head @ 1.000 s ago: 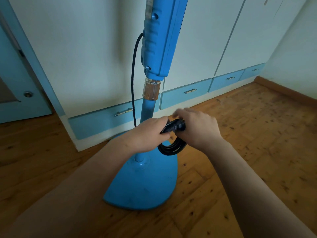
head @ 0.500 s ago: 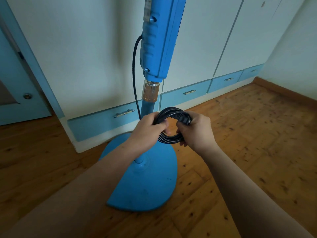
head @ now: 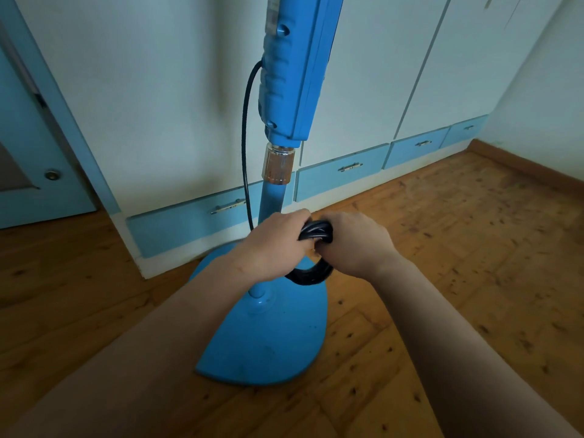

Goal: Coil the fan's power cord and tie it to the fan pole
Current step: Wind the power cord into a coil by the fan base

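You're looking at one blue fan (head: pixel 294 74), one black coiled cord (head: pixel 311 275), your two hands, left (head: pixel 273 245) and right (head: pixel 354 245), and four blue drawers (head: pixel 341 177) along the far wall.

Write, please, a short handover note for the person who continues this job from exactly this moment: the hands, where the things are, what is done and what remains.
Left hand: closed on the black coiled power cord, on its left side.
Right hand: closed on the same coil, on its right side.
The coil is held just right of the blue fan pole, above the fan base. One length of cord runs from the blue fan housing down to the hands.
Done: the cord is gathered into loops.
Left: the coil does not look tied to the pole yet; fasten it there. Whether it touches the pole is hidden by the left hand.
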The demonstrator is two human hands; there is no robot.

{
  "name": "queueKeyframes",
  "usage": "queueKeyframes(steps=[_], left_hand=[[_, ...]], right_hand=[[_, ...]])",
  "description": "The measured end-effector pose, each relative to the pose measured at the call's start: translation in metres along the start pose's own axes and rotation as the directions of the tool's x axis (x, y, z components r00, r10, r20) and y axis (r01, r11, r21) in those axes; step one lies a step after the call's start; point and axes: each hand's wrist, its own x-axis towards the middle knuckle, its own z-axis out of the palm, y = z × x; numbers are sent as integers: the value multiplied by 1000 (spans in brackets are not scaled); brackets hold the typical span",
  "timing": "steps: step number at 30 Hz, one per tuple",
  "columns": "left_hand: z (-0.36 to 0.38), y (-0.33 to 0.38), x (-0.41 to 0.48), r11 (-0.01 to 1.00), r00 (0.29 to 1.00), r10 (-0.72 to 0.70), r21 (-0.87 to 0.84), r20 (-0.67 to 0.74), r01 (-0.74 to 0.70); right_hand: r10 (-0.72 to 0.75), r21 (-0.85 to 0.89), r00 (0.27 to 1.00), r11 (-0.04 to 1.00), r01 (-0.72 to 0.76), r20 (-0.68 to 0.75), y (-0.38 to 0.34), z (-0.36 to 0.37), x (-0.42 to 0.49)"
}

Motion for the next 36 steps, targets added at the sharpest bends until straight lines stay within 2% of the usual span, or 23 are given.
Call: queueKeyframes(steps=[3, 6, 8, 11, 13, 15, 16, 17, 18, 20, 21, 23, 25, 27, 31, 34, 36], left_hand=[[-9, -3, -1, 995, 996, 65, -75, 60, -61], [-17, -11, 0, 982, 999, 26, -186, -45, -34], [-14, -12, -1, 974, 995, -16, -228, -99, -7], [-3, -3, -2, 967, 983, -36, -254, -182, -12], [-2, 3, -1, 969, 957, -40, -246, -287, -33], [-6, 4, 2, 975, 941, -44, -219, -335, -32], [-9, 4, 2, 980, 945, -40, -196, -326, -26], [-11, 3, 2, 986, 951, -31, -164, -306, -21], [-13, 2, 1, 993, 958, -15, -116, -286, -19], [-13, 4, 0, 999, 967, 39, 36, -252, -31], [-13, 5, 0, 993, 970, 70, 110, -234, -45], [-15, 7, -1, 977, 977, 117, 196, -180, -81], [-18, 7, -1, 972, 986, 140, 200, -93, -119], [-23, 7, -3, 982, 988, 146, 126, -43, -140], [-38, -2, -5, 989, 987, 146, 34, -69, -144], [-42, -4, -7, 987, 991, 111, -109, -77, -119], [-38, 0, -7, 980, 977, 106, -147, -186, -134]], right_hand=[[-17, 117, 999, 993, 11, 46, 3, 0, -1], [14, 295, 999, 956, -3, -36, 6, 2, 1], [128, 452, 988, 889, -76, -86, 9, 5, 2], [316, 708, 948, 676, -206, -26, 6, 12, 1], [315, 831, 946, 503, -238, 80, -1, 13, 1], [242, 874, 954, 408, -265, 177, -4, 11, 2], [213, 862, 954, 422, -283, 208, -4, 9, 2], [203, 828, 955, 481, -289, 215, -2, 7, 3], [203, 763, 961, 586, -273, 188, -1, 5, 3], [212, 535, 976, 820, -204, 47, 2, -2, 4], [179, 412, 983, 899, -151, -31, 2, -5, 4], [46, 242, 996, 970, -24, -83, -1, -10, 4], [-21, 232, 998, 972, 33, -54, -2, -9, 3], [-36, 288, 996, 956, 58, -82, 1, -5, 1], [29, 455, 983, 888, 59, -183, 5, -4, -2], [133, 696, 984, 718, -13, -119, 2, -7, -2], [137, 823, 989, 568, -35, -52, -5, -8, -2]])
